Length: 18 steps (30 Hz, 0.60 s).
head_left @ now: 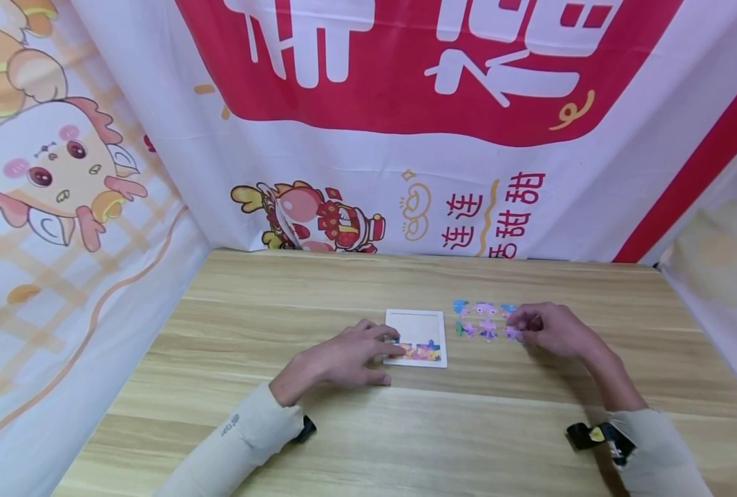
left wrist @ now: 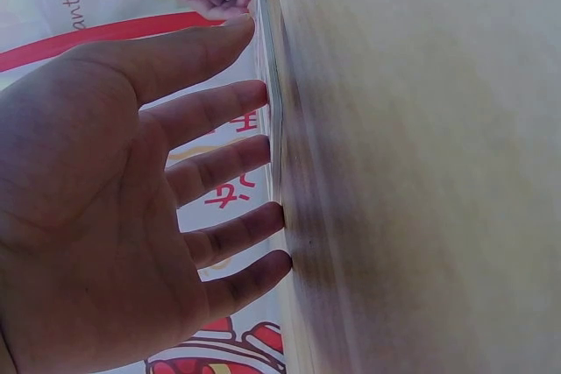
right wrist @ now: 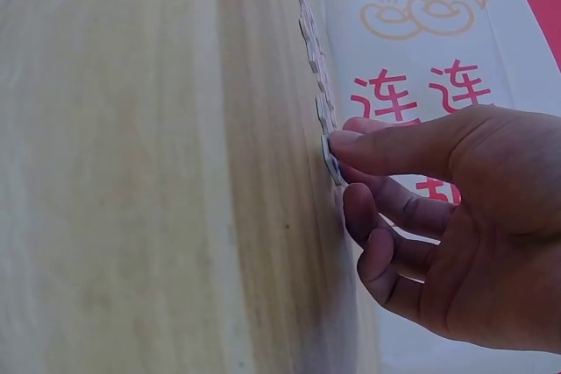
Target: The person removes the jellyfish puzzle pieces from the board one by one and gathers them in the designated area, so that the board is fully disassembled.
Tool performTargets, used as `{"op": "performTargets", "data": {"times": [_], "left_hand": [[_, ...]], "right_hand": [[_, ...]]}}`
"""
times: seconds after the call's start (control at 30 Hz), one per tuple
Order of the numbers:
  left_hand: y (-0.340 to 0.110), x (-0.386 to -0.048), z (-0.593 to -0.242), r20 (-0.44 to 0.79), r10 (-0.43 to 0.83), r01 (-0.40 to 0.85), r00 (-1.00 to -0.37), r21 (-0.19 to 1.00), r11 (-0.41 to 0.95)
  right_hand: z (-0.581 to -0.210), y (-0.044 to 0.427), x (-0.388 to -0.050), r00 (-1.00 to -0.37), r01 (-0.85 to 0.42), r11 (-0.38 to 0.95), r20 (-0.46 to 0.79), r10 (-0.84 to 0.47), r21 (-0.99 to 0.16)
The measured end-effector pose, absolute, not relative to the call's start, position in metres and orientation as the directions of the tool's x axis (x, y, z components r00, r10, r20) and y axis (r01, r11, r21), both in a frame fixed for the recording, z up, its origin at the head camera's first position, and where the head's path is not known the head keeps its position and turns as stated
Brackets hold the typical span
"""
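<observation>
In the head view a white square puzzle tray (head_left: pixel 414 324) lies on the table, with colourful puzzle pieces (head_left: pixel 427 351) along its near side. My left hand (head_left: pixel 357 355) rests at the tray's left edge, some fingers reaching over it. The left wrist view shows this hand (left wrist: pixel 114 190) with its fingers spread and nearly straight. Right of the tray, loose puzzle pieces (head_left: pixel 487 328) lie in two rows. At their right end my right hand (head_left: pixel 551 330) pinches a puzzle piece (right wrist: pixel 330 162) between thumb and forefinger; its other fingers are curled.
The wooden table (head_left: pixel 269 290) runs back to a white and red printed cloth (head_left: pixel 343 152). Another printed cloth (head_left: pixel 94 276) hangs along the left side. Dark straps (head_left: pixel 601 438) sit at both wrists.
</observation>
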<state>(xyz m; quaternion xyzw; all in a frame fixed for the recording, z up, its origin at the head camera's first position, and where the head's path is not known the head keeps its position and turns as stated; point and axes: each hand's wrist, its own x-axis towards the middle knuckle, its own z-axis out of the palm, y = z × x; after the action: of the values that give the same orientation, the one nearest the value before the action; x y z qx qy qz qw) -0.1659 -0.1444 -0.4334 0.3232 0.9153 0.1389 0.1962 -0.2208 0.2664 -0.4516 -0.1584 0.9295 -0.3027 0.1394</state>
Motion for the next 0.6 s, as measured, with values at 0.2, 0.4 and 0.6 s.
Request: {"op": "performTargets", "data": {"times": [0.2, 0.4, 0.6], "left_hand": [[-0.145, -0.167, -0.433, -0.266, 0.646, 0.538, -0.715, 0.38, 0.752], [-0.145, -0.167, -0.433, -0.266, 0.649, 0.542, -0.713, 0.379, 0.75], [-0.145, -0.167, -0.435, -0.267, 0.652, 0.548, -0.71, 0.372, 0.749]], "right_hand": [[-0.451, 0.267, -0.222, -0.914, -0.212, 0.774, -0.158, -0.373, -0.596], [-0.448, 0.264, -0.221, -0.918, -0.217, 0.777, -0.148, -0.369, -0.591], [-0.447, 0.248, -0.22, -0.911, -0.251, 0.754, -0.115, -0.396, -0.607]]}}
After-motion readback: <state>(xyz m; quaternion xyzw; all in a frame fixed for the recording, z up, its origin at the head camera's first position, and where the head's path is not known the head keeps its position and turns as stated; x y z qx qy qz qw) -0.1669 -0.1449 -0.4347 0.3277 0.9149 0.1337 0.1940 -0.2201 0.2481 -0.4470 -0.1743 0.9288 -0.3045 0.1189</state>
